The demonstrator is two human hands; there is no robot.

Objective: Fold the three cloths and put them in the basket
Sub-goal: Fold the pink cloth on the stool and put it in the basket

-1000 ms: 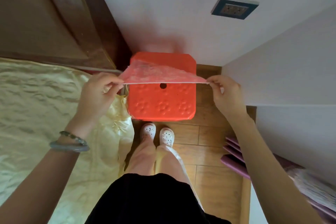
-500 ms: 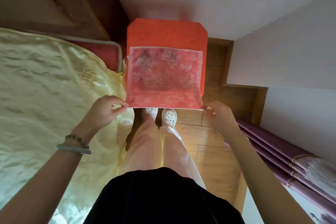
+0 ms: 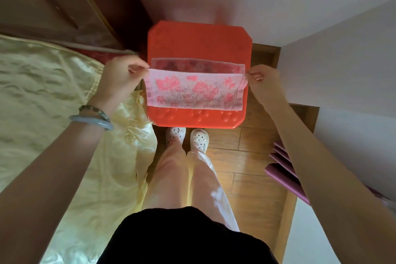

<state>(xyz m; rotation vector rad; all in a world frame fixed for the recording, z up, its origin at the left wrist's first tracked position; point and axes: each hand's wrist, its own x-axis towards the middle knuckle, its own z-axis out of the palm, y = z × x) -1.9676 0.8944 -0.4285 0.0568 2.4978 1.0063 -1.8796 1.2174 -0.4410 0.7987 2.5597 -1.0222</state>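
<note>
A thin pink cloth [image 3: 192, 92] with a red flower print lies across the top of a red plastic stool [image 3: 199, 40]. Its near half is lifted and doubled back over the far half. My left hand [image 3: 120, 81] pinches the cloth's left corner between thumb and fingers. At the right edge of the stool, my right hand [image 3: 263, 83] pinches the right corner. The fold line runs along the near side of the cloth. No basket and no other cloth shows in view.
A bed with a pale yellow satin cover [image 3: 53, 113] fills the left side, its dark wooden headboard [image 3: 64, 2] behind. White walls [image 3: 321, 60] close in on the right. Purple folded fabric [image 3: 282, 167] lies on the wooden floor [image 3: 246, 169] at right. My feet [image 3: 186, 137] stand just before the stool.
The cloth was held up, then spread flat on the stool. Both hands have now lifted its near edge and carried it away from me over the far half.
</note>
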